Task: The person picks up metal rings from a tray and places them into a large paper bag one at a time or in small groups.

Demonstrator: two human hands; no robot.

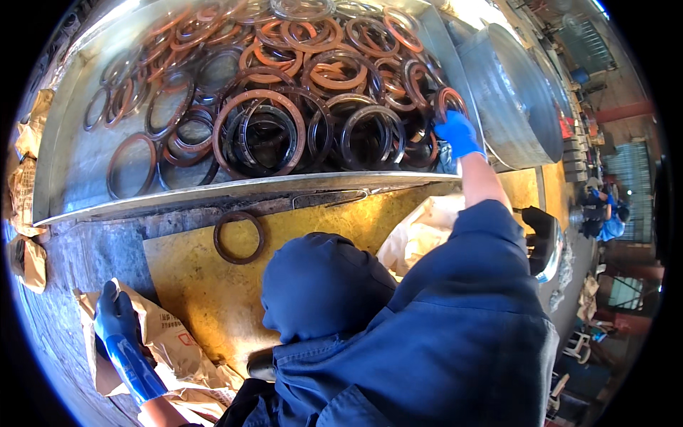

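Observation:
Neither my left hand nor my right hand shows. A person in a navy cap (324, 285) and navy jacket (434, 341) bends close in front of me; both visible arms appear to be theirs. Their right blue-gloved hand (459, 135) is at a reddish-brown ring-shaped seal (449, 98) in the metal tray's right front corner. Whether it grips the seal is unclear. The other blue-gloved hand (116, 313) is at the mouth of a brown paper sack (178, 345), its fingers partly hidden. Many brown and black seals (295, 114) lie heaped in the tray (235, 191).
A single brown seal (218, 238) lies on a stained yellow board (196, 292) before the tray. Another paper sack (420, 235) is beside the person's arm. A large round metal vessel (509, 92) adjoins the tray. Farther right, another person in blue (610, 226) is visible.

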